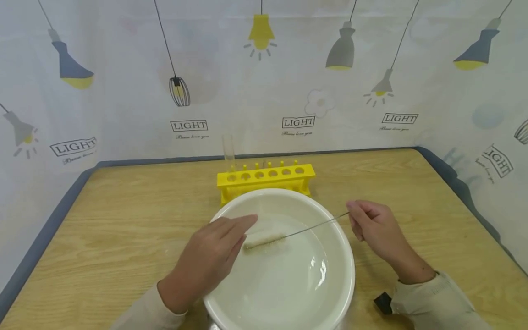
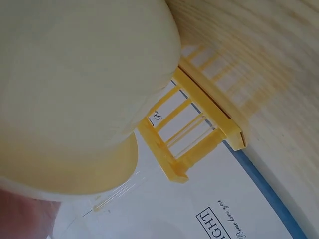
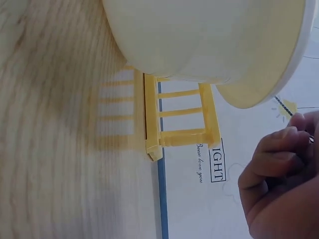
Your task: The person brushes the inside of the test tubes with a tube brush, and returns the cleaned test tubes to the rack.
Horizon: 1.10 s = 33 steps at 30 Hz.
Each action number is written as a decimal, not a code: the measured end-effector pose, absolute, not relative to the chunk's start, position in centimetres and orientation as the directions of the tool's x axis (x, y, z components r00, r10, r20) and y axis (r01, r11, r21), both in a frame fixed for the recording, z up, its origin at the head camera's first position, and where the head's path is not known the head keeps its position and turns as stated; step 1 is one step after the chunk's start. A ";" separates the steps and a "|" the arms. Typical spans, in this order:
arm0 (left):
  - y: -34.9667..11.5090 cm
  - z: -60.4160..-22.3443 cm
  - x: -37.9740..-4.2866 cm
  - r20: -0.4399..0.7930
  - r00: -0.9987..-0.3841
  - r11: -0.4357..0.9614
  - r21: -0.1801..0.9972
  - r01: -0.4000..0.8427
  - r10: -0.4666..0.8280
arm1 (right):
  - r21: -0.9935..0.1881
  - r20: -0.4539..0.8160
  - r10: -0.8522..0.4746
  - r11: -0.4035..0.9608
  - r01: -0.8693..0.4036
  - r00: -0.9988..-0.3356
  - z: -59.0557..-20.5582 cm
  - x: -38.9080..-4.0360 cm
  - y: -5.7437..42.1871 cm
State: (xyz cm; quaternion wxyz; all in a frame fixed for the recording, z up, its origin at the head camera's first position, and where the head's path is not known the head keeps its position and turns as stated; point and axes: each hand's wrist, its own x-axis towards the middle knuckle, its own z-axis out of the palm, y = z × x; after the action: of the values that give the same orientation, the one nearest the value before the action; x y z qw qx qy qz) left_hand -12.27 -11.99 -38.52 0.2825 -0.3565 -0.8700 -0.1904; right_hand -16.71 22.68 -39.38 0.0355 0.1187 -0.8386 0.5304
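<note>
A test tube brush [image 1: 266,241] with pale bristles and a thin twisted wire handle slants across the white basin [image 1: 344,293]. My right hand [image 1: 375,224], beyond the basin's right rim, pinches the end of the wire between thumb and fingers. In the right wrist view those curled fingers [image 3: 276,154] hold the looped wire end. My left hand [image 1: 216,252] is over the basin's left rim, fingers extended together, fingertips right by the bristled end. Only a blurred part of the left hand [image 2: 27,216] shows in the left wrist view; the basin hides the rest.
Right behind the basin stands a yellow test tube rack [image 1: 266,175], with a clear glass test tube [image 1: 228,151] upright in its leftmost hole. A small black object [image 1: 383,303] lies by the right sleeve. Light reflects off clear liquid in the basin. A printed curtain backs the wooden table [image 1: 136,220].
</note>
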 end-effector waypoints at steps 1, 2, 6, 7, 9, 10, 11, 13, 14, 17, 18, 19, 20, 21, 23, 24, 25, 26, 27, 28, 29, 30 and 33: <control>-12.0 -38.5 -12.3 0.630 -0.591 0.672 0.145 0.726 0.503 | -0.884 0.171 -0.172 0.409 -0.228 -0.970 -39.4 -16.7 22.6; -12.0 -38.5 -12.3 0.631 -0.597 0.672 0.157 0.724 0.496 | -0.887 0.155 -0.183 0.407 -0.218 -0.971 -39.4 -16.7 22.6; -12.1 -38.4 -12.4 0.629 -0.622 0.685 0.188 0.703 0.466 | -0.884 0.103 -0.236 0.423 -0.198 -0.966 -39.4 -16.8 22.5; -12.1 -38.4 -12.5 0.628 -0.628 0.692 0.191 0.696 0.459 | -0.884 0.101 -0.243 0.424 -0.199 -0.965 -39.3 -16.9 22.5; -12.1 -38.4 -12.5 0.628 -0.637 0.704 0.192 0.683 0.447 | -0.877 0.108 -0.242 0.433 -0.207 -0.964 -39.2 -16.9 22.6; -12.1 -38.4 -12.6 0.627 -0.642 0.710 0.193 0.677 0.442 | -0.876 0.119 -0.235 0.432 -0.213 -0.965 -39.2 -17.0 22.6; -12.1 -38.4 -12.6 0.628 -0.644 0.715 0.193 0.673 0.437 | -0.877 0.126 -0.226 0.430 -0.215 -0.966 -39.1 -17.0 22.6; -12.1 -38.5 -12.6 0.629 -0.649 0.725 0.190 0.662 0.428 | -0.880 0.124 -0.203 0.431 -0.202 -0.971 -39.1 -16.9 22.7; -12.1 -38.5 -12.6 0.630 -0.651 0.729 0.190 0.658 0.423 | -0.882 0.117 -0.192 0.431 -0.191 -0.974 -39.1 -16.9 22.7; -12.2 -38.7 -12.4 0.634 -0.658 0.747 0.186 0.638 0.405 | -0.896 0.076 -0.164 0.421 -0.140 -0.983 -39.3 -16.7 22.7; -12.3 -38.7 -12.3 0.633 -0.663 0.755 0.184 0.630 0.399 | -0.900 0.063 -0.157 0.417 -0.124 -0.986 -39.3 -16.6 22.6; -12.3 -38.7 -12.3 0.630 -0.669 0.761 0.184 0.622 0.395 | -0.906 0.052 -0.151 0.409 -0.110 -0.987 -39.5 -16.5 22.5; -12.3 -38.7 -12.2 0.621 -0.678 0.768 0.185 0.613 0.392 | -0.911 0.049 -0.148 0.398 -0.105 -0.988 -39.6 -16.4 22.5; -12.3 -38.7 -12.2 0.613 -0.687 0.777 0.183 0.603 0.389 | -0.918 0.045 -0.144 0.385 -0.098 -0.989 -39.8 -16.3 22.5; -12.3 -38.6 -12.2 0.595 -0.705 0.794 0.175 0.582 0.385 | -0.926 0.050 -0.145 0.364 -0.100 -0.988 -40.0 -16.2 22.5; -12.3 -38.6 -12.2 0.590 -0.711 0.802 0.169 0.572 0.383 | -0.929 0.052 -0.143 0.357 -0.101 -0.988 -40.2 -16.1 22.5; -12.4 -38.6 -12.2 0.588 -0.714 0.810 0.163 0.564 0.379 | -0.930 0.056 -0.138 0.352 -0.102 -0.989 -40.2 -16.1 22.6; -12.3 -38.6 -12.2 0.589 -0.716 0.815 0.157 0.557 0.376 | -0.932 0.064 -0.131 0.346 -0.106 -0.989 -40.3 -16.1 22.7; -12.3 -38.6 -12.2 0.595 -0.713 0.818 0.153 0.554 0.371 | -0.932 0.068 -0.121 0.347 -0.107 -0.990 -40.3 -16.2 22.8; -12.3 -38.6 -12.3 0.603 -0.709 0.820 0.150 0.552 0.367 | -0.931 0.073 -0.113 0.350 -0.108 -0.991 -40.2 -16.3 22.9; -12.3 -38.6 -12.3 0.610 -0.704 0.822 0.148 0.550 0.362 | -0.931 0.076 -0.103 0.350 -0.108 -0.992 -40.2 -16.4 23.0; -12.3 -38.6 -12.3 0.620 -0.699 0.822 0.146 0.550 0.358 | -0.931 0.077 -0.092 0.350 -0.105 -0.993 -40.1 -16.5 23.0; -12.2 -38.9 -12.3 0.625 -0.702 0.827 0.155 0.541 0.342 | -0.945 0.069 -0.074 0.316 -0.089 -0.995 -39.7 -16.9 23.2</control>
State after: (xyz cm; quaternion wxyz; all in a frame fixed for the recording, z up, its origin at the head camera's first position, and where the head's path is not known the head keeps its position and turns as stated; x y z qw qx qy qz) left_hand -12.33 -12.23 -38.88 0.2999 -0.2433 -0.9074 -0.1656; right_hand -16.87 23.21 -39.74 0.0061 0.0503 -0.8110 0.5828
